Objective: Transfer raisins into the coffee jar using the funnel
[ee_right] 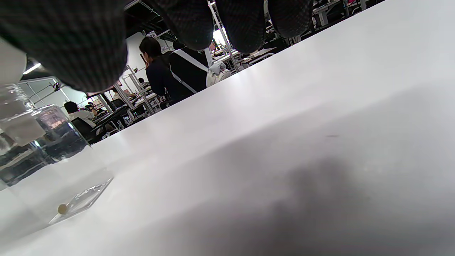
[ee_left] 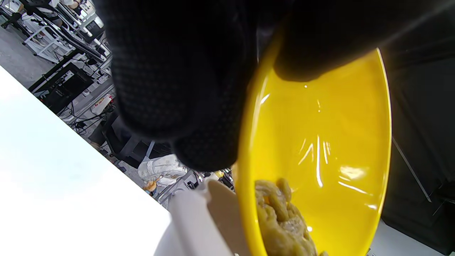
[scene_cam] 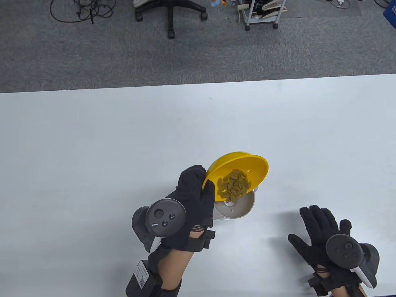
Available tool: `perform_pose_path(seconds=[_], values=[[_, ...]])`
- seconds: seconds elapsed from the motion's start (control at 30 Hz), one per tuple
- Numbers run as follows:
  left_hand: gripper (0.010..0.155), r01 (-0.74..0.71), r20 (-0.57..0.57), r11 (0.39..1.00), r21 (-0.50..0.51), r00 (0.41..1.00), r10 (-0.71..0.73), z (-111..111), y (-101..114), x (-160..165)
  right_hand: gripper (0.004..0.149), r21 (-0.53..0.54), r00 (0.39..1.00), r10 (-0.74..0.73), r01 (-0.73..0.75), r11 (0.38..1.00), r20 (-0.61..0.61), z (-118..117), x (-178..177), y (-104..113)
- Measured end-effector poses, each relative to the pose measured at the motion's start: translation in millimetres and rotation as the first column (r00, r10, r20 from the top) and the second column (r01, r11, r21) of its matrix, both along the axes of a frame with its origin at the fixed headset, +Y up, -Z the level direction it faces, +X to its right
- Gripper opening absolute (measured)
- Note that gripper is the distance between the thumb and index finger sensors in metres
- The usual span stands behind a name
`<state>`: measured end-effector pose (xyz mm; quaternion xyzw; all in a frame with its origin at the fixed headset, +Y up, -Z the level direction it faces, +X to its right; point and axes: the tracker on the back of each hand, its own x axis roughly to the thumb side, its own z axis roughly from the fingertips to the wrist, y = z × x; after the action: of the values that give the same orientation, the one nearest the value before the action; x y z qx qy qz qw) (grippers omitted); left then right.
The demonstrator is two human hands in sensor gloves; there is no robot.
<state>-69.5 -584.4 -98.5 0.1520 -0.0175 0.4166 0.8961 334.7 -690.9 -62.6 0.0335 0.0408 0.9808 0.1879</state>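
Observation:
My left hand (scene_cam: 193,198) grips the rim of a yellow bowl (scene_cam: 247,165) and holds it tilted over a beige funnel (scene_cam: 239,208). A heap of pale raisins (scene_cam: 232,187) lies at the bowl's low edge, just above the funnel mouth. In the left wrist view the bowl (ee_left: 320,142) fills the frame with raisins (ee_left: 280,220) at its bottom and the funnel rim (ee_left: 217,209) beside it. A clear glass jar (ee_right: 32,142) stands at the left of the right wrist view, with one raisin (ee_right: 62,208) near its base. My right hand (scene_cam: 320,235) lies open on the table, right of the funnel, holding nothing.
The white table (scene_cam: 92,154) stretches wide around the funnel. Beyond its far edge is grey carpet with an office chair base (scene_cam: 170,14) and a wheeled cart (scene_cam: 260,14).

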Motion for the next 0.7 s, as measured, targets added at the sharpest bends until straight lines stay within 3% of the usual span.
perform_pose_path(seconds=[0.7], values=[[0.041,-0.011,0.012,1.0,0.007,1.0,0.011,0.6,-0.1,0.8,0.083,-0.013,1.0,-0.007,0.007,1.0,-0.002,-0.5,-0.1,-0.4]])
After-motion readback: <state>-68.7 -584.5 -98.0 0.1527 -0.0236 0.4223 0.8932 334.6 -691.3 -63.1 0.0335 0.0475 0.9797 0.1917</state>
